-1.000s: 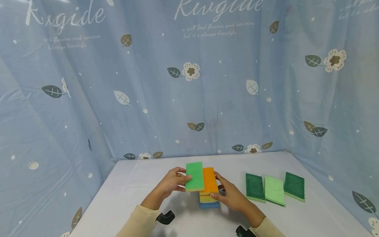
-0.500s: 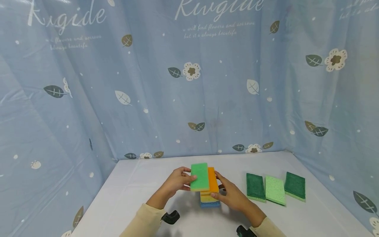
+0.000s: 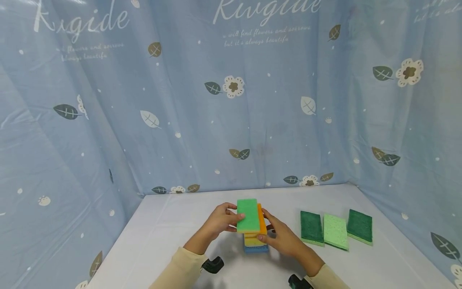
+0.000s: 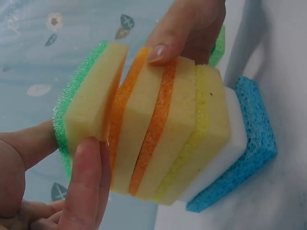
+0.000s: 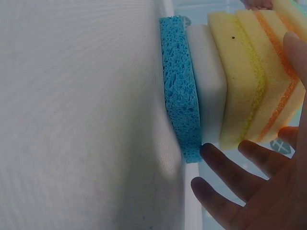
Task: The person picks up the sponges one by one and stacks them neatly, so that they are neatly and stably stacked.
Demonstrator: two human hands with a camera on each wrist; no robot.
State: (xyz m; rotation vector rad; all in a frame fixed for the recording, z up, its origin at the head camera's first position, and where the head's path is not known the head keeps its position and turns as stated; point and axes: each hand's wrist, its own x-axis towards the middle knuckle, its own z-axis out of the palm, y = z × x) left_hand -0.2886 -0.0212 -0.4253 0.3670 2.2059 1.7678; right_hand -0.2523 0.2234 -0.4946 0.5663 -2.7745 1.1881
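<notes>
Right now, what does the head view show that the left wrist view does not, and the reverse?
Only the head view shows three green rectangular sponges lying in a row on the white table, the blue flowered curtain, and both cream sleeves. Only the left wrist view shows the pile's layers edge-on: two orange-faced sponges, a yellow-faced sponge, a white block and the blue porous sponge at the bottom. Both show the left hand gripping the green-topped sponge beside the pile, and the right hand touching the pile.
</notes>
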